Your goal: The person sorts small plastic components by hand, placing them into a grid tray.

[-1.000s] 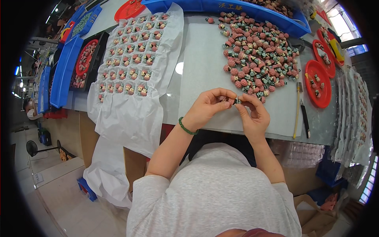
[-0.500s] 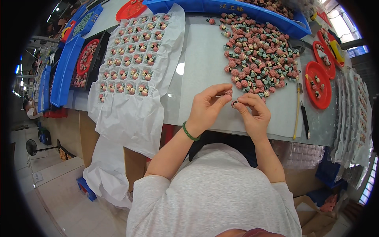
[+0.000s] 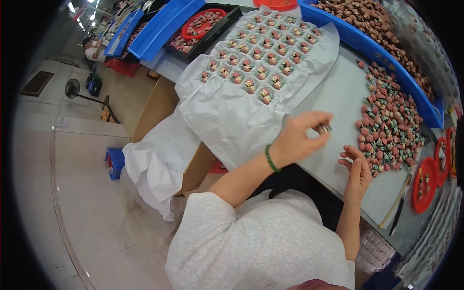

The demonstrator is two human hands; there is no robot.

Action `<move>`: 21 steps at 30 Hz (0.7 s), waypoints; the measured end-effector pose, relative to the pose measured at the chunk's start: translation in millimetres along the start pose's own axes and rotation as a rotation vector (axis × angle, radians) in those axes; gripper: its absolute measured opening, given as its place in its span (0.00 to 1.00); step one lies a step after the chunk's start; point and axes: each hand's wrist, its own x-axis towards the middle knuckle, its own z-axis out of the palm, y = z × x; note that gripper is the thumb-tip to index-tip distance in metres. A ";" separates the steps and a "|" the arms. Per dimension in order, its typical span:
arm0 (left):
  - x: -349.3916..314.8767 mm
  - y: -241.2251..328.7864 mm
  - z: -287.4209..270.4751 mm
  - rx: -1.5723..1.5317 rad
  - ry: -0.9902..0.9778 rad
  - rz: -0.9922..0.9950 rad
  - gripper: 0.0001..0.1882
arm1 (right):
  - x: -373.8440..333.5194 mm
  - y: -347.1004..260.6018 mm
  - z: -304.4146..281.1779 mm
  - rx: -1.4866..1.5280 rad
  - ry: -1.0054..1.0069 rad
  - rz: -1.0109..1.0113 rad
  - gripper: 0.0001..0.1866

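My left hand (image 3: 300, 139), with a green braided bracelet at its wrist, is closed on a small figurine (image 3: 324, 128) pinched between thumb and fingers. It hovers over the bare near part of the table, between the tray and the pile. To the right, my right hand (image 3: 356, 170) is raised with its fingers apart and nothing in it. Beyond it lies a heap of small pink and green figurines (image 3: 390, 118). Left of the heap, a white tray (image 3: 290, 82) of small compartments holds rows of similar figurines, with crumpled white paper (image 3: 232, 123) around and under it.
A long blue bin (image 3: 411, 79) of brownish pieces borders the heap. Red plates (image 3: 419, 203) with a few figurines stand at right, near a thin yellow tool (image 3: 394, 208) and a black one (image 3: 398, 217). A cardboard box (image 3: 153, 108) and a floor fan (image 3: 72, 88) are at left.
The view has swung left. My hands have parted: the left has moved toward the tray with the figurine, while the right has opened its fingers and no longer holds a small piece.
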 end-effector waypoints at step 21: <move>-16.9 -72.5 -203.3 1.576 0.263 -0.150 0.24 | 10.3 -3.0 -29.0 -0.428 0.142 -0.141 0.08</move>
